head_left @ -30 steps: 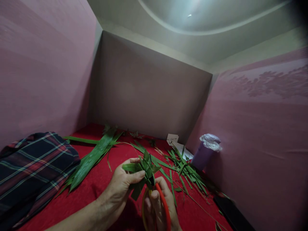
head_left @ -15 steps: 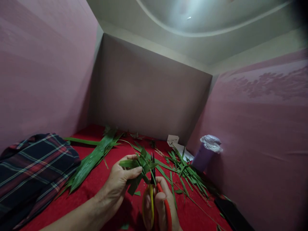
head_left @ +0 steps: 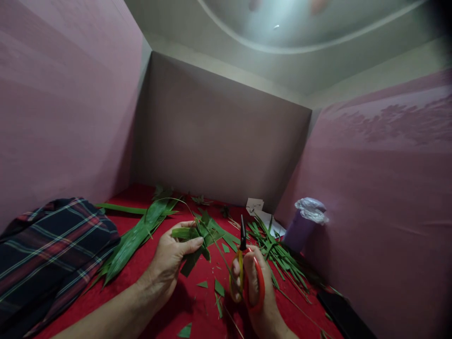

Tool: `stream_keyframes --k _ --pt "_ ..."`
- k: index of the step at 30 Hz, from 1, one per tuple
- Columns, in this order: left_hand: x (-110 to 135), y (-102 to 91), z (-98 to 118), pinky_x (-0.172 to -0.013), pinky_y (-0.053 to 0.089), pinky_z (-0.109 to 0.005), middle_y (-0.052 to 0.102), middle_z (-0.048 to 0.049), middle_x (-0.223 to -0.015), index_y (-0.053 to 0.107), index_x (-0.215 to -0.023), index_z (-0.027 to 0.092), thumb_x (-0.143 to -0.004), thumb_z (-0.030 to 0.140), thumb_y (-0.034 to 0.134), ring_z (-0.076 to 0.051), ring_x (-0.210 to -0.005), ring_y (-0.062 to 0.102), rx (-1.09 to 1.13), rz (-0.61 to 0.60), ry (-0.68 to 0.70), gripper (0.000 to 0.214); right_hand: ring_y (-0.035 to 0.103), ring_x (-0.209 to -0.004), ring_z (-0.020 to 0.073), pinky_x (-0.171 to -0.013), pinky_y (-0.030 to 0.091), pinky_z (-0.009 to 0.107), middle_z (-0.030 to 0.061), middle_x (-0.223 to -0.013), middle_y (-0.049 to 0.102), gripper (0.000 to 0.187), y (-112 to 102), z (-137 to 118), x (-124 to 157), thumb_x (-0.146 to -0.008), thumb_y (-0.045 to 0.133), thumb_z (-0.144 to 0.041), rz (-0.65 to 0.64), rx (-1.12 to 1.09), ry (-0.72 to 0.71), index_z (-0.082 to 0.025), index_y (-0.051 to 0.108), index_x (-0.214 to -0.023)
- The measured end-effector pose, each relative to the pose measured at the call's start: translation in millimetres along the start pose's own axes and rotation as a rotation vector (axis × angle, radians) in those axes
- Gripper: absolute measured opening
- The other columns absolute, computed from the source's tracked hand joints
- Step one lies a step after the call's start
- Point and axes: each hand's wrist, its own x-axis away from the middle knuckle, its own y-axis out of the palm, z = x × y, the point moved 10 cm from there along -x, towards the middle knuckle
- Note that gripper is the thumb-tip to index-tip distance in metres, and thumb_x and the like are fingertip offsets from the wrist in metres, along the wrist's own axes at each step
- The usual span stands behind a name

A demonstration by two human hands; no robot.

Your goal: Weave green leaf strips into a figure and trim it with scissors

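Left hand (head_left: 169, 256) pinches folded leaves (head_left: 196, 238), thumb on top; right hand (head_left: 254, 287) grips upright, closed scissors (head_left: 243, 263).

The scissors (head_left: 241, 256) have glossy red and yellow plastic handles and dark metal blades. The folded leaf strips (head_left: 192, 234) look smooth, faintly waxy. The red cloth (head_left: 155, 287) underneath is matt and velvety; the checked blanket (head_left: 52, 249) is woven fabric. Crinkled shiny film (head_left: 310, 209) covers the cup (head_left: 298, 231).
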Motion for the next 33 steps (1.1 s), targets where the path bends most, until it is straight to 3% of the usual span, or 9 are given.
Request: stream_keyframes --k 9,18,26,33 --pt "-3 1.6 -3 -0.050 0.051 -0.022 0.068 -0.0006 -0.062 0.061 -0.084 0.013 -0.044 0.007 0.080 -0.014 -0.052 0.063 0.076 -0.017 -0.010 0.045 0.036 -0.027 0.0040 -0.027 0.027 0.012 -0.0117 -0.045 0.044 0.042 1 19 -3 -0.069 0.066 -0.053 -0.010 0.007 0.097 -0.021 0.043 -0.084" --pt "0 9.4 13 -0.048 0.050 -0.022 0.065 0.0010 -0.062 0.058 -0.088 0.014 -0.053 0.006 0.076 -0.012 -0.051 0.060 0.058 -0.083 -0.010 0.040 0.031 -0.030 0.0015 -0.028 0.024 0.011 -0.0103 -0.048 0.044 0.049 22 27 3 -0.063 0.070 -0.055 -0.263 -0.058 0.139 -0.019 0.046 -0.086" --pt "0 13.2 13 -0.055 0.051 -0.025 0.066 -0.0008 -0.066 0.061 -0.082 0.012 -0.057 0.010 0.075 -0.014 -0.058 0.062 0.057 -0.182 0.031 0.029 0.028 -0.028 0.0010 -0.029 0.024 0.011 -0.0112 -0.044 0.044 0.048 29 27 5 -0.064 0.069 -0.055 -0.366 -0.073 0.109 -0.020 0.047 -0.087" --pt "-1 8.7 11 -0.052 0.051 -0.023 0.068 -0.0018 -0.064 0.059 -0.086 0.011 -0.048 0.007 0.078 -0.014 -0.054 0.063 0.044 -0.083 0.001 0.042 0.027 -0.030 0.0004 -0.030 0.023 0.010 -0.0109 -0.047 0.044 0.047 30 27 9 -0.064 0.071 -0.053 -0.364 -0.068 0.118 -0.020 0.049 -0.090"
